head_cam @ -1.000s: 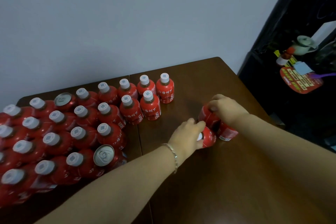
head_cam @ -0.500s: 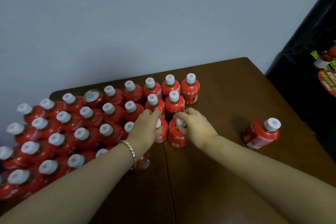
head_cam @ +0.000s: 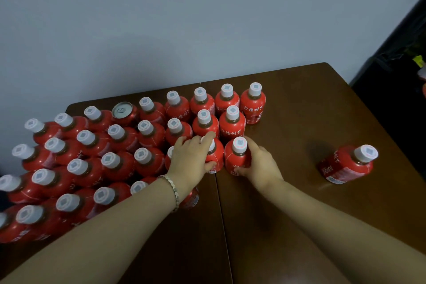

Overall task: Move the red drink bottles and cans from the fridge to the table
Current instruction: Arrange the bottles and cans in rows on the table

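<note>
On the dark brown wooden table (head_cam: 299,104), right at its centre seam (head_cam: 222,226), two hands are holding two upright bottles that are standing side by side. The left hand (head_cam: 191,159), with a silver bracelet (head_cam: 174,191) on its wrist, is gripping a small round red drink bottle (head_cam: 217,157) sitting on the seam, fingers curled over its white cap and thumb low on its body. The right hand (head_cam: 260,166) is wrapping thumb and fingers round a second red white-capped bottle (head_cam: 237,159), just right of the seam and touching the first. Left of the seam, a packed block of matching red bottles (head_cam: 92,157) is filling the tabletop in rows, with a red silver-topped can (head_cam: 123,110) standing in its far row. A few bottles of the far rows are reaching just past the seam to the right. Well to the right of the seam, one more red bottle (head_cam: 345,165) is standing alone, apart from both hands.
</note>
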The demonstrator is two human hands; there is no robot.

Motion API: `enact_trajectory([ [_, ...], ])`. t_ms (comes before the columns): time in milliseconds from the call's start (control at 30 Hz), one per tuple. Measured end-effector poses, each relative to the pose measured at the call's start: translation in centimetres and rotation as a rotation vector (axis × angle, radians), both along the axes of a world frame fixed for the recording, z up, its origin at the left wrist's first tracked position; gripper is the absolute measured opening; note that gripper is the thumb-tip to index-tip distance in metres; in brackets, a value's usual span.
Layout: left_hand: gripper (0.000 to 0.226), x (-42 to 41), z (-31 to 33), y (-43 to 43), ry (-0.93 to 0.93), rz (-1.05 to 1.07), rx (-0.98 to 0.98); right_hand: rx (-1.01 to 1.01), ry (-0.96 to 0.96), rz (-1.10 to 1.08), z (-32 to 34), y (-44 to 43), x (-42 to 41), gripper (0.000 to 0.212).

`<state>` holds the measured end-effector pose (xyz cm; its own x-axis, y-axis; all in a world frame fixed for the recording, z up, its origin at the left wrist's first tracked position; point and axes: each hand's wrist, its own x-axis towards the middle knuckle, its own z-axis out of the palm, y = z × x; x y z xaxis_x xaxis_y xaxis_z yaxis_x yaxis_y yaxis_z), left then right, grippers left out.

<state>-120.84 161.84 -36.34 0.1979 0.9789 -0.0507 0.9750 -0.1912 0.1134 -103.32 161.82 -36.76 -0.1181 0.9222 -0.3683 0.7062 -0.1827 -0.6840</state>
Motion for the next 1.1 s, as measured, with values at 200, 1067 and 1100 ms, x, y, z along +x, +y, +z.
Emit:
enact_trajectory([
  [200,0.068,-0.2,-0.3,0.1,-0.025,-0.002,0.015,0.017,0.013,-0.052,-0.6,0.6,-1.0,0.091],
  [1067,0.075,-0.6,1.7,-1.5,-0.401,0.023,-0.088,-0.019,-0.336,0.023,5.0,0.9,5.3,0.031],
  [1100,0.070,-0.5,1.9,-2.0,-0.453,0.054,-0.055,-0.041,-0.327,0.053,5.0,-0.1,5.1,0.031],
])
